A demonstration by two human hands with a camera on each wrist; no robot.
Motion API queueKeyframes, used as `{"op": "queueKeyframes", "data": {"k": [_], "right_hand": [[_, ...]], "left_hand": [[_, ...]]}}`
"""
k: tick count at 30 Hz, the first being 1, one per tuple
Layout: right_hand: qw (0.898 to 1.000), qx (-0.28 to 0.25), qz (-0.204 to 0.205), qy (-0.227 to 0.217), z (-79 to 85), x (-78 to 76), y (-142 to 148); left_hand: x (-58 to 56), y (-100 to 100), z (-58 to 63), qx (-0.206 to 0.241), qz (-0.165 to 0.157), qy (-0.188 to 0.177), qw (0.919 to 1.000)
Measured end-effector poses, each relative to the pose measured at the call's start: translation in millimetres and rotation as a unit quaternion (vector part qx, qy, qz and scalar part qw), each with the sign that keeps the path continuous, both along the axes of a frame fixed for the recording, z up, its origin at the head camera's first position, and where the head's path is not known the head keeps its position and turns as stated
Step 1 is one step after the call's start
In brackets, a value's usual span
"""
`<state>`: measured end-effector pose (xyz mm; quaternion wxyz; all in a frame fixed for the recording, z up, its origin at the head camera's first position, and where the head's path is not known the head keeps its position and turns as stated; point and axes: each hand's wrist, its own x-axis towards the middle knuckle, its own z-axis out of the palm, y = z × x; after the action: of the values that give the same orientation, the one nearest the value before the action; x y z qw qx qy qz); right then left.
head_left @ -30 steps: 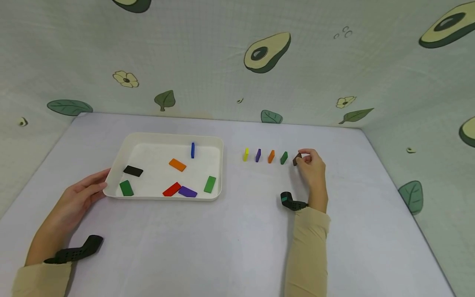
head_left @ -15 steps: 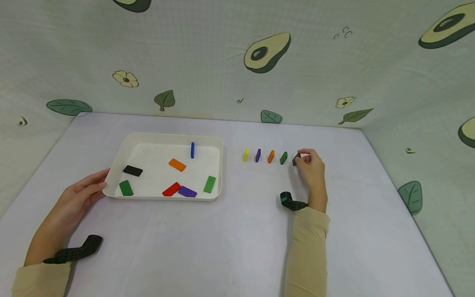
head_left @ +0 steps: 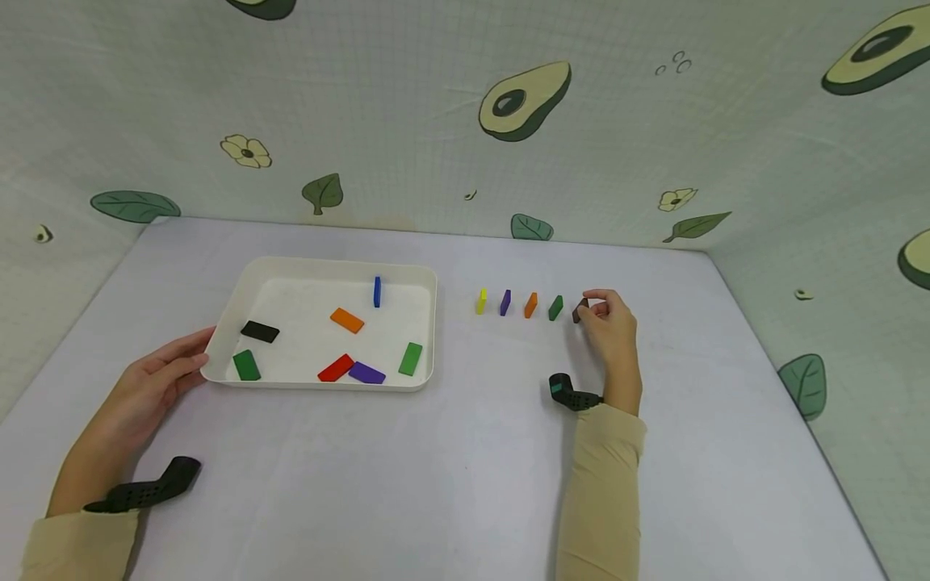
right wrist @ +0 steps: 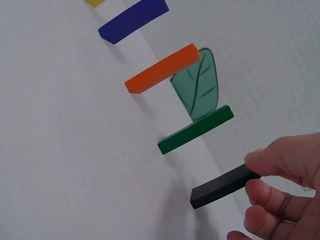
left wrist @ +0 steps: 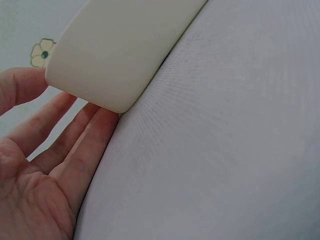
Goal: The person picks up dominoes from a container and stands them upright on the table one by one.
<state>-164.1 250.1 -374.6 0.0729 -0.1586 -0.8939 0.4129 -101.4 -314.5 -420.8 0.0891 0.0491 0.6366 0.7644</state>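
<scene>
My right hand (head_left: 613, 331) pinches the upper end of a black domino (right wrist: 220, 187) between thumb and fingers. The domino stands on end at the right end of a row. Beside it, upright and spaced apart, are a green domino (right wrist: 195, 130), an orange domino (right wrist: 162, 70), a purple domino (right wrist: 134, 20) and a yellow domino (head_left: 481, 302). At the left, my left hand (head_left: 156, 383) holds the near-left corner of a white tray (head_left: 312, 282). In the left wrist view its thumb is at the rim and its other fingers lie against the tray's lower side.
Inside the tray are a standing blue domino (head_left: 377, 292) and an orange domino (head_left: 347, 320), a black domino (head_left: 260, 332), a red domino (head_left: 336, 368), a purple domino (head_left: 366, 373) and two green ones. A patterned cloth (head_left: 407, 161) rises behind the white table (head_left: 436, 484).
</scene>
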Motion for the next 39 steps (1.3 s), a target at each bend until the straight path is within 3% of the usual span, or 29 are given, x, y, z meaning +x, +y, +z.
{"op": "queueKeyframes", "data": {"k": [10,29,39], "right_hand": [[1.000,0.004,0.000,0.008,4.0,1.1,1],[0.998,-0.013,-0.011,0.065,24.1,5.0,-8],[0.995,-0.022,0.026,0.089,38.3,5.0,-28]], "left_hand": [[-1.3,1,1.8,-0.028,0.013,-0.003,0.9995],[-1.3,-1,0.0,-0.024,0.019,-0.020,0.9993],[-0.2,-1,-0.2,-0.014,0.019,-0.020,0.9995]]}}
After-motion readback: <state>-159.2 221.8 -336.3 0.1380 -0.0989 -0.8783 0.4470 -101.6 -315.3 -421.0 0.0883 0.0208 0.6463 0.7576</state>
